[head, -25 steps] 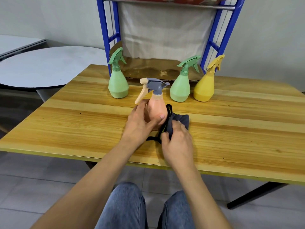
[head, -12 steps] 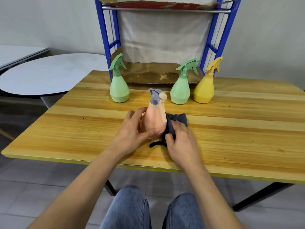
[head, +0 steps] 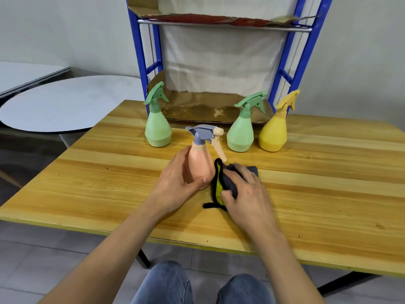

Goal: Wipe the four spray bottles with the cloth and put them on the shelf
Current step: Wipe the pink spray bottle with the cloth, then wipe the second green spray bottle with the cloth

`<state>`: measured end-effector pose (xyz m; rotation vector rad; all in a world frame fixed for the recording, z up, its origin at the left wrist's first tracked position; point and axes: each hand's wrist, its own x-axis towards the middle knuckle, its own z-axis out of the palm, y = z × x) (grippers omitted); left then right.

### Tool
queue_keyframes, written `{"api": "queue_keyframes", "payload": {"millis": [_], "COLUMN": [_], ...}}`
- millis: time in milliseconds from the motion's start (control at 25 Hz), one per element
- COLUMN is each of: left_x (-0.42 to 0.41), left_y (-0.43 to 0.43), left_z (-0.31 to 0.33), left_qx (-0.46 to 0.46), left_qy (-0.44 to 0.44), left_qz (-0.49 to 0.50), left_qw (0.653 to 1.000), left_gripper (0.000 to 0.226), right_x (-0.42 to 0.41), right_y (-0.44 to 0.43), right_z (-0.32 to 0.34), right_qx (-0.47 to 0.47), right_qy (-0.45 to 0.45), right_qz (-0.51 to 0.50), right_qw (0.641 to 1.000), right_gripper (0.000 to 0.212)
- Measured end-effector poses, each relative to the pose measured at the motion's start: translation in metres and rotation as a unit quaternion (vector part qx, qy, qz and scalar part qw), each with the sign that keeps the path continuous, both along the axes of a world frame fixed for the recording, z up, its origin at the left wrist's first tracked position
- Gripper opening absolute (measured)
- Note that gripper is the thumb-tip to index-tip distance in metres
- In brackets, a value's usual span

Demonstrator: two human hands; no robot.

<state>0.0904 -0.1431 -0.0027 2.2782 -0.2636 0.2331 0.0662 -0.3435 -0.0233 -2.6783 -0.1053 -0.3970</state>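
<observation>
The peach spray bottle (head: pixel 200 167) stands upright near the middle of the wooden worktop (head: pixel 306 183), its plain body wrapped by the left hand (head: pixel 175 183). That hand's grip is clenched round it, with the fingers behind the left side and the thumb across the lower front. The thumb hides the base, so I cannot tell whether the bottle rests on the wood or is lifted a little. Its grey spray head (head: pixel 203 132) points to the bottle's right, and the beige trigger hangs down on that side.

Just right of the bottle, touching its side, is a bunched cloth (head: pixel 217 185), dark grey with a yellow-green face and black edging. The right hand (head: pixel 247 194) lies over it, its grip closed on the folds and pushing them against the bottle. A black strip of edging trails onto the worktop in front of the bottle.

Behind the bottle stand three more:
- a green spray bottle (head: pixel 158 130) to the rear left
- a second green spray bottle (head: pixel 240 134) to the rear right
- a yellow spray bottle (head: pixel 272 134) further right, just beside the second green one

Further behind the bottle rises a blue metal shelf (head: pixel 140 62). Its lower level is lined with stained cardboard (head: pixel 197 108) and a white sheet (head: pixel 219 62) hangs at its back. Far to the bottle's left is a round white table (head: pixel 65 104). Nearest the camera, below the worktop's edge, are knees in blue jeans (head: pixel 166 284).
</observation>
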Motion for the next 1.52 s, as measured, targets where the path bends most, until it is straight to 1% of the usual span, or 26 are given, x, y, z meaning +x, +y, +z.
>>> {"api": "queue_keyframes", "payload": {"millis": [120,240,360,520,640,760,800,840,920,960,1000,1040,1080,1120,1200,1240,1320,1400,1520], "left_x": [0.022,0.056,0.092,0.132,0.146,0.14,0.133,0.125,0.108,0.102,0.098,0.098,0.102,0.109,0.125,0.132,0.142,0.145,0.136], "left_y": [-0.006,-0.012,-0.021,-0.026,-0.026,-0.019,-0.015,-0.008,0.011,0.021,0.031,0.041,0.049,0.055,0.061,0.062,0.063,0.064,0.067], "left_z": [0.002,0.0,0.002,0.005,0.008,0.009,0.009,0.008,0.009,0.013,0.017,0.022,0.027,0.03,0.034,0.035,0.031,0.027,0.03], "left_qx": [-0.011,-0.031,-0.028,-0.029,-0.023,-0.01,-0.002,0.004,-0.009,-0.028,-0.045,-0.053,-0.049,-0.038,-0.021,-0.019,-0.013,-0.003,-0.016], "left_qy": [-0.001,0.004,0.012,0.033,0.041,0.035,0.019,-0.013,-0.099,-0.13,-0.15,-0.159,-0.152,-0.128,-0.048,-0.012,0.026,0.029,0.036], "left_qz": [0.024,0.029,0.043,0.061,0.065,0.053,0.058,0.076,0.144,0.187,0.232,0.273,0.303,0.314,0.297,0.288,0.281,0.278,0.244], "left_qw": [1.0,0.999,0.999,0.997,0.997,0.998,0.998,0.997,0.985,0.973,0.96,0.947,0.94,0.94,0.953,0.957,0.959,0.96,0.969], "left_gripper": [0.088,0.088,0.085,0.089,0.089,0.092,0.089,0.08,0.054,0.043,0.038,0.039,0.045,0.055,0.074,0.08,0.08,0.077,0.075], "right_x": [0.011,0.014,0.014,0.017,0.023,0.033,0.036,0.039,0.043,0.043,0.043,0.042,0.043,0.043,0.044,0.044,0.043,0.04,0.039], "right_y": [-0.003,-0.004,-0.005,-0.004,-0.002,0.001,0.002,0.005,0.011,0.015,0.019,0.023,0.026,0.028,0.032,0.032,0.03,0.027,0.023], "right_z": [-0.005,-0.009,-0.01,-0.011,-0.009,-0.008,-0.007,-0.006,-0.001,0.003,0.008,0.013,0.018,0.021,0.026,0.028,0.027,0.025,0.019], "right_qx": [0.022,0.013,0.013,0.003,0.012,0.023,0.021,0.011,-0.06,-0.107,-0.143,-0.166,-0.177,-0.175,-0.145,-0.128,-0.099,-0.098,-0.129], "right_qy": [-0.007,-0.026,-0.024,-0.01,0.0,-0.005,-0.003,0.0,-0.008,-0.007,0.005,0.028,0.056,0.082,0.108,0.115,0.128,0.128,0.08], "right_qz": [-0.02,-0.026,-0.026,-0.026,-0.02,-0.016,-0.017,-0.021,-0.061,-0.093,-0.121,-0.14,-0.146,-0.14,-0.115,-0.104,-0.092,-0.088,-0.098], "right_qw": [1.0,0.999,0.999,1.0,1.0,1.0,1.0,1.0,0.996,0.99,0.982,0.976,0.972,0.971,0.977,0.98,0.983,0.983,0.984], "right_gripper": [0.051,0.045,0.045,0.045,0.046,0.046,0.046,0.045,0.044,0.049,0.056,0.063,0.066,0.064,0.058,0.057,0.055,0.052,0.043]}}
